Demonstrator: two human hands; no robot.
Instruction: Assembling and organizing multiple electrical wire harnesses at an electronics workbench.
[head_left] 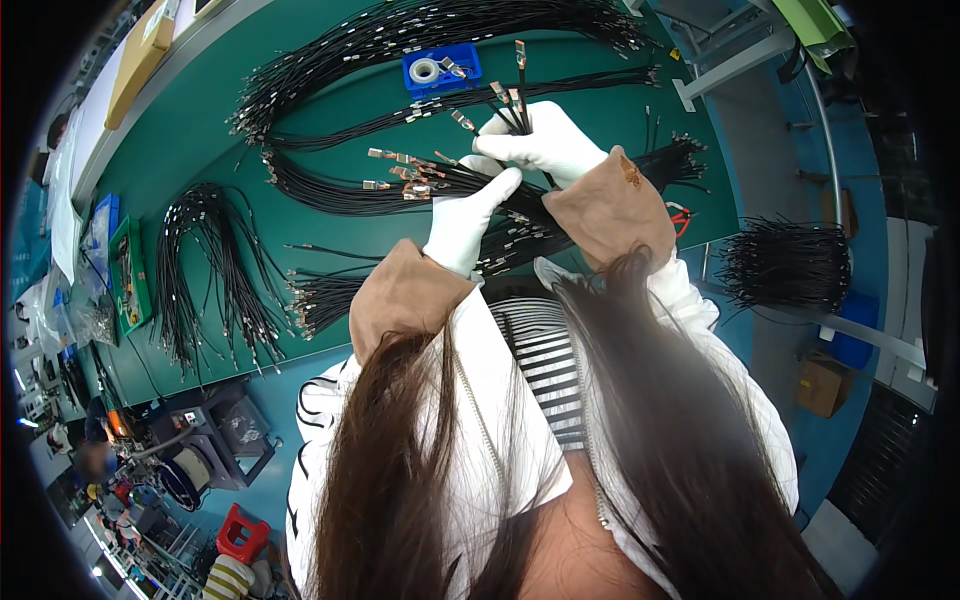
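My left hand (462, 222), in a white glove, is closed around a bundle of black cables (447, 186) whose metal terminals point left. Slightly farther off and to the right, my white-gloved right hand (553, 143) pinches several black cables (516, 118). Their copper and silver terminals fan upward above the fingers. Both hands are close together over a green table (345, 228). More black cables (515, 238) lie beneath and beside my wrists, partly hidden by the brown sleeve cuffs (612, 208).
Long cable bundles (400, 35) curve along the table's far side, near a blue tray (465, 80) with a white roll. Another bundle (205, 215) lies left, beside a green bin (128, 275). Cables (785, 265) hang at the right; a red stool (243, 533) stands on the floor.
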